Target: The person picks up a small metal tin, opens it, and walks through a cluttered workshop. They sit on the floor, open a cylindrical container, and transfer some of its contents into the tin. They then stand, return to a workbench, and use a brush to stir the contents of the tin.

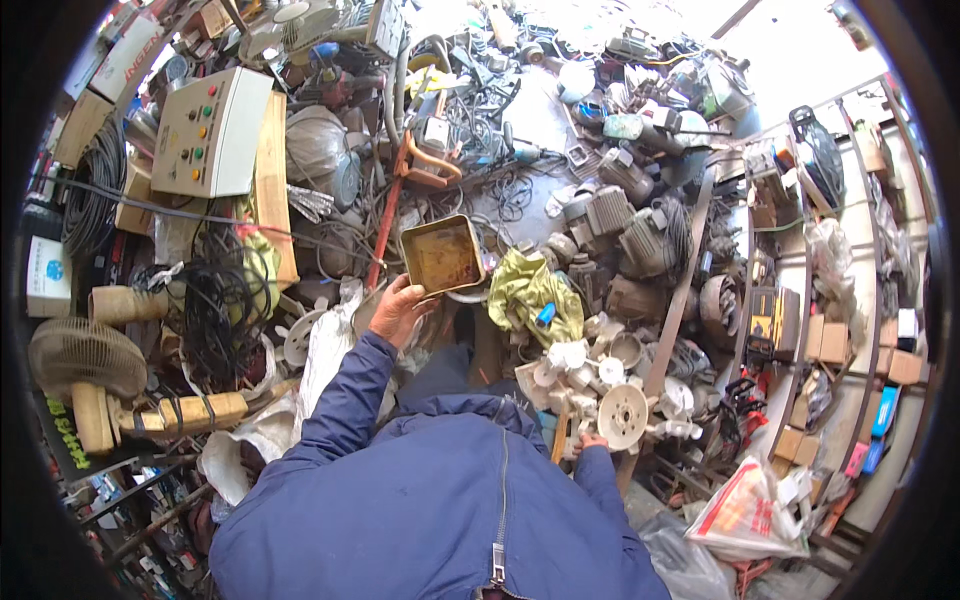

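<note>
A shallow rectangular metal tin [443, 256], its inside stained brown, is tilted up in front of me. My left hand [398, 312] is closed on its near left edge, thumb along the rim. My right hand [592, 441] is low at the right, beside a pale round metal flange [622, 416] and a heap of pale metal castings [567, 356]. Its fingers are small in view and partly hidden, so I cannot make out what they grip. A wooden handle [560, 438] stands just left of that hand. Between the tin and the castings lies a crumpled yellow-green cloth [528, 290] with a small blue object [545, 314] on it.
Several grey electric motors [610, 212] are piled ahead to the right. A control box [211, 132] with coloured buttons stands at the far left, above black cable coils [222, 320] and a caged fan [85, 360]. Shelves with small boxes [833, 342] line the right side.
</note>
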Demonstrator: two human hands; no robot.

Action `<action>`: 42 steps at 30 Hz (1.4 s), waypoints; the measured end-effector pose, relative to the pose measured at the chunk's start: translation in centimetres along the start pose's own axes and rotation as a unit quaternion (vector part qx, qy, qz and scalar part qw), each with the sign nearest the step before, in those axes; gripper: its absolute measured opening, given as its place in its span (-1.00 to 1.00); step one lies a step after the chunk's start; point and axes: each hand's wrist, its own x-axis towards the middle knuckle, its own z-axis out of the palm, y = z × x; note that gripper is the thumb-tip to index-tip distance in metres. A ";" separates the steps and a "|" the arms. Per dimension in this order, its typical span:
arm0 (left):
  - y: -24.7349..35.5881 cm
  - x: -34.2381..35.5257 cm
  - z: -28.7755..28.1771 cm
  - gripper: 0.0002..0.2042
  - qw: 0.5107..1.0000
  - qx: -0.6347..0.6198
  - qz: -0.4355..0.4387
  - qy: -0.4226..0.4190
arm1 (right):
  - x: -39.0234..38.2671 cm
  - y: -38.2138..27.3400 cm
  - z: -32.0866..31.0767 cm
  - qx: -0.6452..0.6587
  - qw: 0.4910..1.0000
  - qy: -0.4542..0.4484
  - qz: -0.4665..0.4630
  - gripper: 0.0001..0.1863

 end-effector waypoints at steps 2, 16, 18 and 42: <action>2.3 4.5 1.7 -0.44 1.000 0.026 0.009 0.008 | 0.6 -2.1 -0.4 -0.006 1.000 0.017 0.013 -0.74; 7.4 20.8 4.9 -0.45 0.995 -0.013 0.061 0.073 | 10.9 -25.7 3.5 -0.017 0.999 -0.040 -0.031 -0.67; 7.9 23.8 4.6 -0.51 0.995 -0.007 0.053 0.080 | 13.5 -29.4 4.8 -0.025 0.998 -0.044 -0.036 -0.70; 17.0 76.0 22.7 -0.45 0.984 -0.087 0.064 0.140 | 39.1 -95.3 -0.7 -0.152 0.982 -0.002 -0.111 -0.74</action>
